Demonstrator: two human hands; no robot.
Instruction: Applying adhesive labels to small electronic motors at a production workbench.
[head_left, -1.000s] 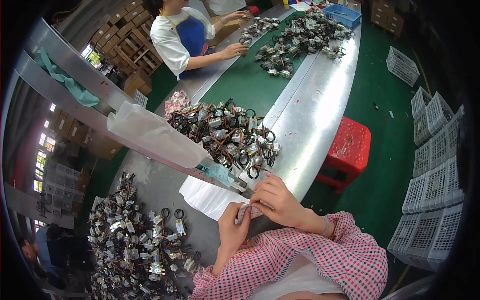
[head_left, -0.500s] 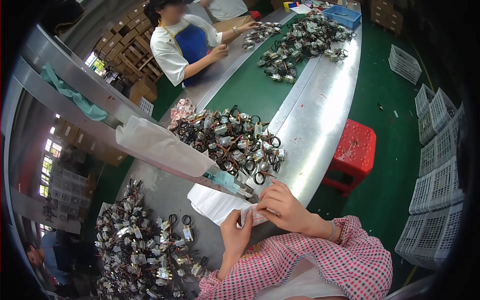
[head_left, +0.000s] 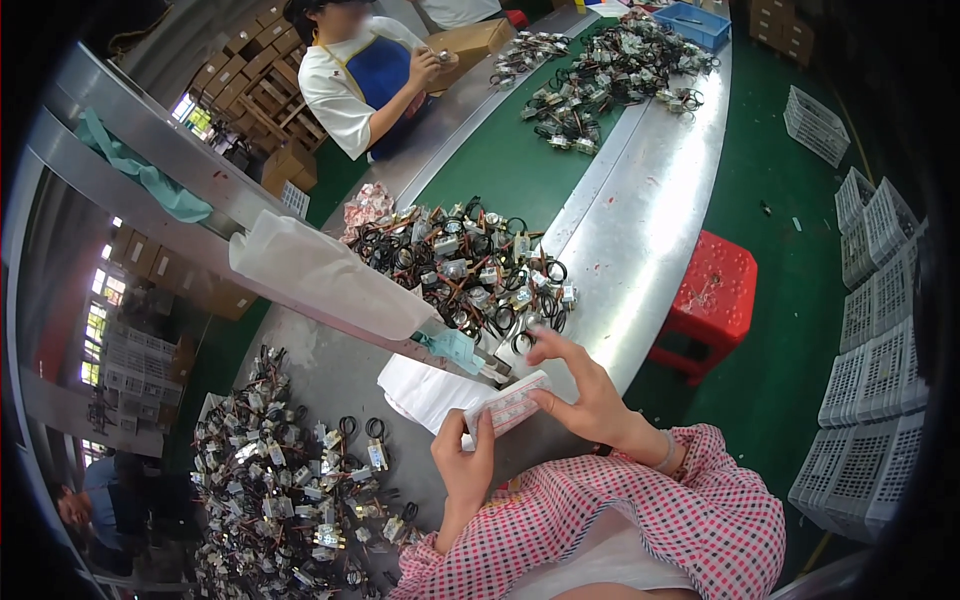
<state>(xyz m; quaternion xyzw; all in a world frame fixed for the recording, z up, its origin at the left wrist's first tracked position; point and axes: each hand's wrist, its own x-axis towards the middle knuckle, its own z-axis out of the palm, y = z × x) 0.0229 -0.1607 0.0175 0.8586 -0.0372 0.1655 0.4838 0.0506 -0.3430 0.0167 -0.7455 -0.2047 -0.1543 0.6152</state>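
A small white label sheet with red printed lines (head_left: 512, 406) is pinched at its near left corner between the thumb and fingers of my left hand (head_left: 466, 472). Beside its right end is my right hand (head_left: 592, 402), the forefinger lifted away and the thumb close to the edge of the sheet. Whether that thumb touches it I cannot tell, and I see nothing between the fingers. Folded white paper (head_left: 425, 392) lies on the metal table just beyond. Farther off is a heap of small clear-and-metal parts with black looped cables (head_left: 465, 270).
A second heap of cabled parts (head_left: 280, 490) covers the table at left. A metal beam wrapped in white sheeting (head_left: 325, 275) crosses above the table. A red stool (head_left: 710, 290) stands right, near stacked white crates (head_left: 870, 400). Across the green belt, a co-worker (head_left: 365, 80) handles something small.
My right hand has opened, its forefinger rising off the label sheet, which now shows more of its face. The co-worker's hands have come together in front of the chest.
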